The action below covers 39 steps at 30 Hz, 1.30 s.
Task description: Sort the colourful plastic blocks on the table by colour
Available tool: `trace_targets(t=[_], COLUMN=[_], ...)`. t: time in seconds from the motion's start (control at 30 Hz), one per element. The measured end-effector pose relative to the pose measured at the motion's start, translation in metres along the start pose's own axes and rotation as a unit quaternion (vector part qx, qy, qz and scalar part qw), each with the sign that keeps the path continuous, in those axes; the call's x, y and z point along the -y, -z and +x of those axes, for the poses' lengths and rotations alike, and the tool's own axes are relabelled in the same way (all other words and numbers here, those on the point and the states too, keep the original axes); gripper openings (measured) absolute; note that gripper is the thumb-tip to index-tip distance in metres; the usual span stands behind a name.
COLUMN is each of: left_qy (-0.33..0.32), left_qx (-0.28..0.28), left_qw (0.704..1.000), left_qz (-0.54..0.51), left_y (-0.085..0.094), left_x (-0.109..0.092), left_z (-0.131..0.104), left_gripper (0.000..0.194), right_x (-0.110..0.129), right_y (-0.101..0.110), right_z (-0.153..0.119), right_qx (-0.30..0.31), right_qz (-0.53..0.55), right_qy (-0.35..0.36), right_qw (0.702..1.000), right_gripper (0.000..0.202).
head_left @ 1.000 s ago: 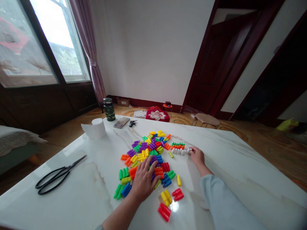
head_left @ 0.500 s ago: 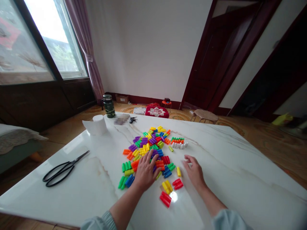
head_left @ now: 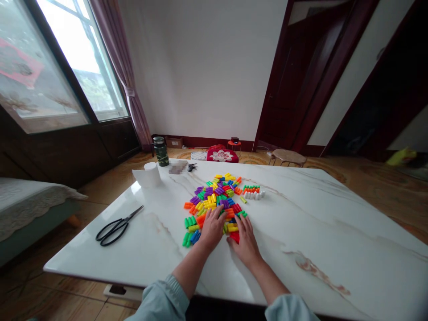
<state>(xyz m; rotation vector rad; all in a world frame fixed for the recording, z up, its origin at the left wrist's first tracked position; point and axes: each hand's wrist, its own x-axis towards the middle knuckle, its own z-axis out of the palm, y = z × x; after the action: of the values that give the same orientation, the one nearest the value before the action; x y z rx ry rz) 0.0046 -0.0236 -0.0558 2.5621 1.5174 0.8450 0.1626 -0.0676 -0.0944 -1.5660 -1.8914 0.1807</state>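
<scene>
A heap of colourful capsule-shaped plastic pieces (head_left: 210, 203), many joined side by side, lies on the white marbled table (head_left: 301, 209). My left hand (head_left: 212, 228) rests palm down on its near edge, fingers stretched out over orange pieces (head_left: 201, 219). Close beside it, my right hand (head_left: 246, 241) leans on the heap's right side with fingers apart. Red pieces (head_left: 235, 236) and yellow pieces (head_left: 232, 228) show between the two hands. Green pieces (head_left: 190, 221) and blue pieces (head_left: 195, 236) lie left of my left hand. What is under my palms is hidden.
Black-handled scissors (head_left: 117, 227) lie at the left. Farther back stand a white paper roll (head_left: 149, 177) and a camouflage bottle (head_left: 161, 152), near a small black object (head_left: 191, 167). White pieces (head_left: 254, 195) form a row right of the heap. A stool (head_left: 288, 157) stands beyond the table.
My right hand has moved left from the bare tabletop onto the heap's near right side. The loose red and yellow pieces in front now sit closer in, between my hands. The view has shifted.
</scene>
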Motion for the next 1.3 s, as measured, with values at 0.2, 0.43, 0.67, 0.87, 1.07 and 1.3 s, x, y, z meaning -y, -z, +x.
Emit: trace_targets(t=[0.2,0.43,0.67,0.87,1.07,1.3], left_qy=[0.016,0.153,0.240,0.206,0.105,0.091], left_qx=[0.014,-0.127,-0.053,0.022,-0.022,-0.165], left_qw=[1.000,0.978,0.965,0.973,0.994,0.972], left_qz=[0.001,0.068,0.095,0.106,-0.029,-0.143], left_y=[0.031,0.040,0.050,0.044,0.035,0.030], left_x=[-0.022,0.000,0.013,0.011,0.008,0.016], left_z=[-0.030,-0.107,-0.089,-0.085,-0.070,0.009], left_gripper=[0.030,0.052,0.047,0.026,0.013,0.022], right_x=[-0.008,-0.003,0.000,0.003,0.005,0.005], right_y=[-0.004,-0.005,-0.004,-0.003,-0.002,0.000], right_z=[-0.001,0.000,0.000,-0.001,-0.002,-0.001], right_qx=[-0.028,-0.044,-0.052,-0.048,-0.051,-0.040], right_qz=[-0.025,-0.064,-0.083,-0.096,-0.093,-0.081], right_qy=[0.058,0.055,0.061,0.059,0.047,0.040], right_qw=[0.998,0.995,0.993,0.992,0.993,0.995], right_gripper=[0.046,0.044,0.043,0.044,0.044,0.044])
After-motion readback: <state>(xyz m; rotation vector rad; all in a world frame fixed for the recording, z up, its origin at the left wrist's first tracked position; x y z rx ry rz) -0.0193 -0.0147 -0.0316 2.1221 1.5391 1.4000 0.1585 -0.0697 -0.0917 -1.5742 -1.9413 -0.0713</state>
